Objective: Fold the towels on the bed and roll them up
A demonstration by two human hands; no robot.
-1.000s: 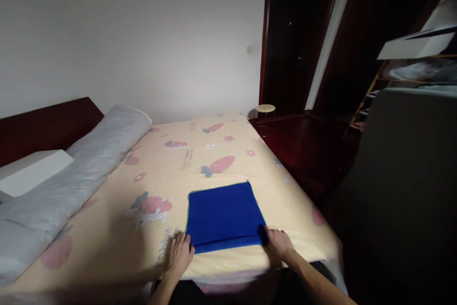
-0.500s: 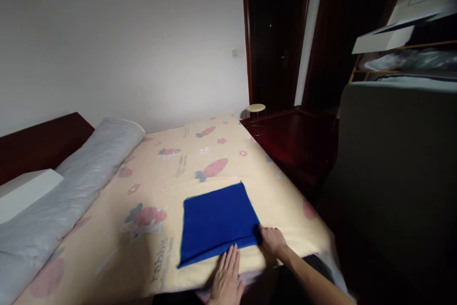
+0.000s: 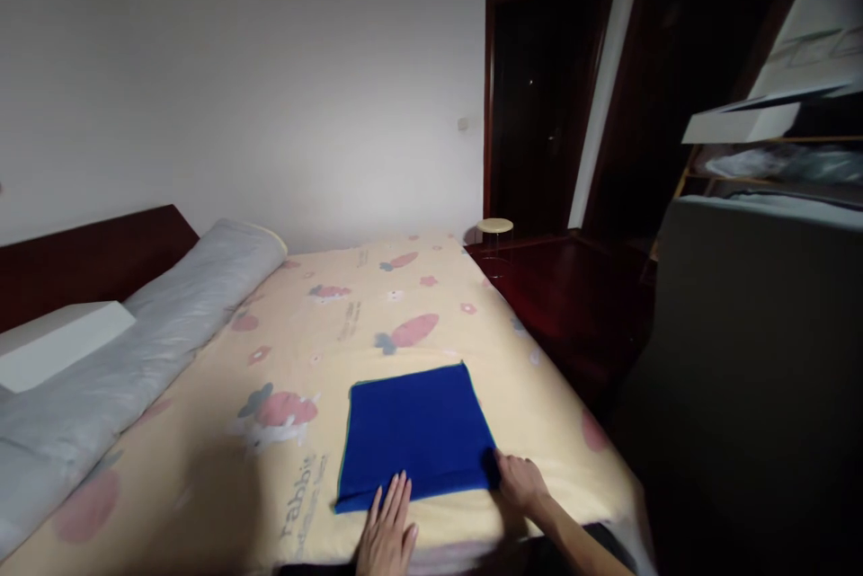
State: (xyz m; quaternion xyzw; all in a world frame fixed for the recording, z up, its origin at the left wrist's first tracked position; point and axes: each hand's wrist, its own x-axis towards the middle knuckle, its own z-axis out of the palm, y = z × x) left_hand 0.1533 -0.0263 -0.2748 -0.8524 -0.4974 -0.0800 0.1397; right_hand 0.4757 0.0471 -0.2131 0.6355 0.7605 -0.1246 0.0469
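A square blue cloth (image 3: 416, 428) with a thin green edge lies spread on the near part of the bed, mostly flat. My left hand (image 3: 389, 529) rests palm down at the cloth's near edge, left of its middle, fingers stretched out and fingertips on the fabric. At the near right corner, my right hand (image 3: 520, 481) has its fingers curled round the cloth and pinches it. Those fingertips are partly hidden. Beneath everything is a cream bedsheet (image 3: 297, 360) printed with carrots, flowers and rabbits.
Along the bed's left side runs a rolled grey quilt (image 3: 182, 315), with a white box-like object (image 3: 64, 342) on it. A round stool (image 3: 495, 225) stands past the far right corner. On the right are a large dark panel (image 3: 755, 333) and a loaded shelf (image 3: 761, 158).
My left hand has slid left along the cloth's near edge, and the fold there looks flatter. My right hand keeps its hold at the corner. The view has shifted slightly.
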